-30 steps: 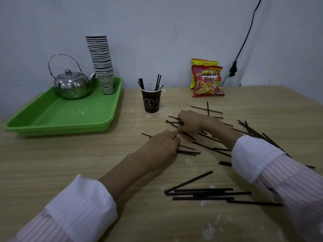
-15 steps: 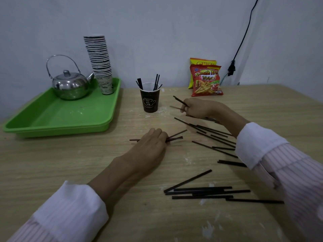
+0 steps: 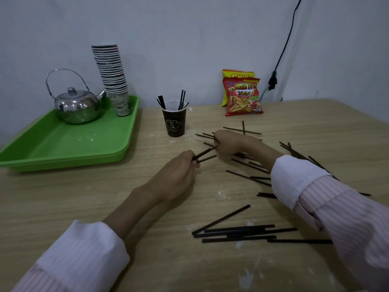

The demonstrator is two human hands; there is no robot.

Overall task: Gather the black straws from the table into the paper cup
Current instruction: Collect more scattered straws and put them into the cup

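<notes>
A dark paper cup (image 3: 174,123) stands upright at the table's middle back, with several black straws sticking out of it. My left hand (image 3: 175,177) pinches the ends of two black straws (image 3: 205,153) that point up and right. My right hand (image 3: 228,144) lies just right of them, fingers curled around black straws (image 3: 205,135) on the table. More black straws lie scattered to the right (image 3: 248,177), and a bundle of black straws (image 3: 237,231) lies near the front.
A green tray (image 3: 63,144) at the left holds a steel teapot (image 3: 76,104) and a tall stack of paper cups (image 3: 112,79). Two snack bags (image 3: 242,93) lean against the wall behind the straws. A black cable (image 3: 282,51) hangs down the wall at the right.
My right hand came back down from near the cup toward the table's middle. My left hand lifted slightly and now pinches two straws, their free ends meeting my right hand.
</notes>
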